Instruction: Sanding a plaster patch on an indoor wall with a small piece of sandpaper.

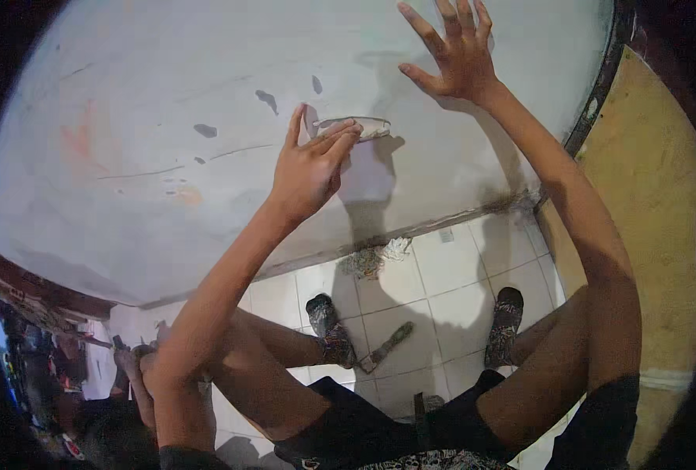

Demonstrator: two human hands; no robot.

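My left hand is at the pale wall, one finger stretched upward and apart from the others. Its other fingers point right, with their tips on a ragged whitish patch in the wall surface. The patch's left part is hidden behind those fingers. Further up and to the right, my right hand lies against the wall with fingers spread and nothing in it. Several dark chipped spots and thin cracks mark the wall left of the patch.
Below, a crumpled white scrap and a small heap of debris lie along the wall's foot. A long, narrow, mottled tool rests on the tiled floor between my feet. A yellowish wall stands at right.
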